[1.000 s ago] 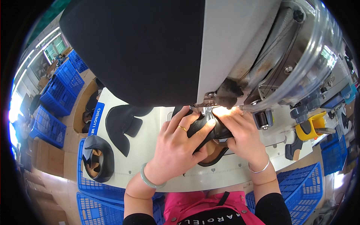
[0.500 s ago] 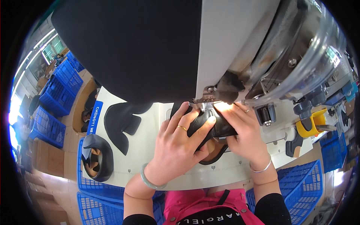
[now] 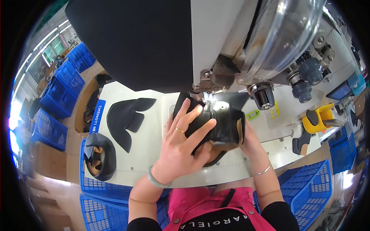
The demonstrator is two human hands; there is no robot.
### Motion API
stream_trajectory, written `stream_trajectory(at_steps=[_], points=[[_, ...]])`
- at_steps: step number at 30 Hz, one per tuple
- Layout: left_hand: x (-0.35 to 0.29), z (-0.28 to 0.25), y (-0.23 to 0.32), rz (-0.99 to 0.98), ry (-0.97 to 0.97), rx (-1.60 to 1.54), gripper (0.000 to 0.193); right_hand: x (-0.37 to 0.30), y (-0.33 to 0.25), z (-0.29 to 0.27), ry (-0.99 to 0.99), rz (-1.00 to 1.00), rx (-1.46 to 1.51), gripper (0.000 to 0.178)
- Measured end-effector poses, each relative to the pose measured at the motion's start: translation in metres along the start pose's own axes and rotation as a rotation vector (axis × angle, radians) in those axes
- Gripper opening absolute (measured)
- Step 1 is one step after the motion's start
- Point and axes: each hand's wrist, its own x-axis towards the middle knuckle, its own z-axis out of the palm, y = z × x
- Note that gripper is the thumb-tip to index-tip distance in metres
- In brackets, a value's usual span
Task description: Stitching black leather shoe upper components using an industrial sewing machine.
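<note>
A black leather shoe upper (image 3: 227, 125) with a tan lining lies under the needle area of a sewing machine (image 3: 216, 34). My left hand (image 3: 181, 144) rests on its left part, fingers spread across the leather and thumb tucked at the near edge. At the upper's right side, my right hand (image 3: 251, 142) grips the raised edge; its fingers are mostly hidden behind the leather. Flat on the table to the left is a black cut piece (image 3: 125, 119). A rounded black upper (image 3: 103, 158) with tan lining sits at the table's left corner.
Blue crates (image 3: 308, 188) stand below the white table (image 3: 150, 165), with more at far left. On the table's right are a yellow holder (image 3: 322, 117), a small black and tan piece (image 3: 301, 140) and a green tool (image 3: 252, 114). Machine knobs (image 3: 302, 84) jut out above.
My right hand has moved from the needle area down to the upper's right side, turning that side up. My left hand stays on the leather. The view has shifted slightly.
</note>
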Motion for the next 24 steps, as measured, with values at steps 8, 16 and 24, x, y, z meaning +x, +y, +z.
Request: stream_trajectory(at_steps=[8,16,24], points=[[-0.06,0.03,0.006,-0.699,0.089,-1.067,0.084,-0.047,-0.025,0.026,-0.02,0.025,-0.349,0.035],[-0.076,0.003,0.009,-0.854,-0.102,-1.365,0.049,-0.056,-0.022,0.04,-0.186,0.219,-0.369,0.038],[-0.13,-0.074,-0.001,-1.012,0.449,-1.051,0.06,-0.031,0.0,0.062,-0.434,0.038,-0.793,0.039]])
